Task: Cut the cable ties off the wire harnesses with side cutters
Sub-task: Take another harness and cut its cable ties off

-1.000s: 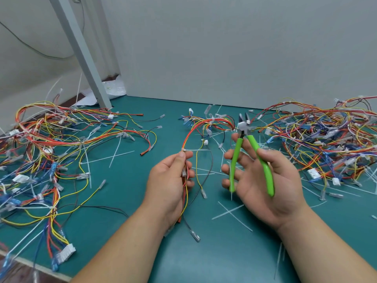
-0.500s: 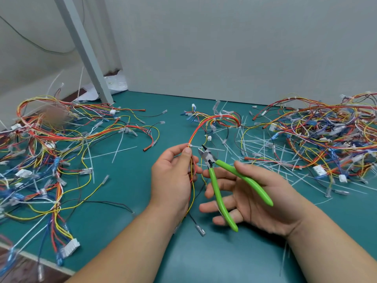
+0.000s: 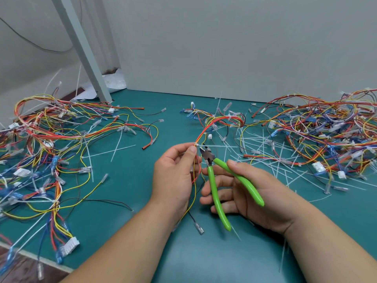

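My left hand (image 3: 175, 174) grips a thin harness of red, orange and yellow wires (image 3: 216, 123) that runs up toward the back of the green mat. A white cable tie (image 3: 196, 144) circles the harness just above my thumb. My right hand (image 3: 251, 193) holds green-handled side cutters (image 3: 216, 180) with thumb on the upper handle and fingers under the lower one. The handles are spread and the dark jaws (image 3: 205, 152) sit open right beside the tie, a little to its right.
A large heap of wire harnesses (image 3: 51, 144) covers the mat's left side, another heap (image 3: 326, 131) the right. Several cut white ties (image 3: 271, 152) lie scattered between the hands and the right heap. A grey slanted post (image 3: 81, 50) stands at back left. The mat's near-left edge (image 3: 36, 259) drops off.
My right hand swung the cutters down from upright to point left, and the jaws came close beside the tie held at my left thumb. The left hand rose slightly.
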`<state>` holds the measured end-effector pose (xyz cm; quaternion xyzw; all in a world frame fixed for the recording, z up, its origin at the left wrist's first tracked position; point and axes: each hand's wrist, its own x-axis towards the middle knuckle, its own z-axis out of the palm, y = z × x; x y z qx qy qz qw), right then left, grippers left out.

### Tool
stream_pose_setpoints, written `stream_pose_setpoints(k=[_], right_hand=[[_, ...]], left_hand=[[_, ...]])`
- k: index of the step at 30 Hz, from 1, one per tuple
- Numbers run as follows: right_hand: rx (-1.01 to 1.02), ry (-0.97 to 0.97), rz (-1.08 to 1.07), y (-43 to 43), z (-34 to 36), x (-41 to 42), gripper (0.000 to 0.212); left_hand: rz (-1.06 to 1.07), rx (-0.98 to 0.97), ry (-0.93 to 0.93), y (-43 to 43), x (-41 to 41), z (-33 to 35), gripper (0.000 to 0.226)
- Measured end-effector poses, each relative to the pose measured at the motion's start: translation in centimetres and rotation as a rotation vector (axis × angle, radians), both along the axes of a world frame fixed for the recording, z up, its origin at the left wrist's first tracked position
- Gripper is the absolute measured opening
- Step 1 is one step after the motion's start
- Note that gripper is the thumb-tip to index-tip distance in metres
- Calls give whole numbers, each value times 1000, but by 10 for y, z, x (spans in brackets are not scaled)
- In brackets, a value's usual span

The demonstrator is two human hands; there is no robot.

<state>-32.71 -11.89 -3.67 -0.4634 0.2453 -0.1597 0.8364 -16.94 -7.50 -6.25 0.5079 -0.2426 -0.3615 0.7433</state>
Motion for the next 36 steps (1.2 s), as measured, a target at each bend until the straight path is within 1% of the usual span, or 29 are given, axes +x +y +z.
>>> stream_pose_setpoints(k=[2, 3, 6, 10, 14, 18, 19, 23, 25, 27, 29, 34, 36], right_hand=[[-9, -11, -23, 1, 0, 0, 81], [-24, -11, -30, 1, 0, -1, 83], [-93, 24, -39, 4, 2, -1, 70], [-135, 33, -12, 5, 1, 0, 78], [-136, 33, 0, 2, -1, -1, 71], [-243, 47, -53, 3, -3, 1, 52], [-266, 52, -82, 3, -3, 1, 50], [-327, 91, -179, 5, -2, 4, 58], [-338, 126, -178, 6, -1, 6, 53], [-328, 138, -164, 8, -1, 6, 53], [-296, 122, -149, 9, 0, 6, 61], [-63, -3, -68, 8, 4, 2, 64], [-25, -32, -50, 7, 4, 2, 67]], left_hand=[[-9, 8, -4, 0, 0, 0, 15], [-7, 13, -5, 0, 0, 0, 15], [13, 14, 29, 0, 1, 1, 14], [42, 6, 99, 0, 3, 3, 16], [79, 19, 140, -1, 5, 4, 15], [121, 13, 129, -2, 4, 4, 12], [125, 10, 119, -2, 3, 4, 12], [109, -18, 78, -1, 0, 4, 12], [97, -30, 68, -1, 0, 4, 14], [95, -31, 53, -1, -1, 3, 17], [97, -35, 37, -1, -1, 2, 17], [106, -52, 5, -1, 0, -2, 12], [97, -64, -9, -1, 0, -3, 6]])
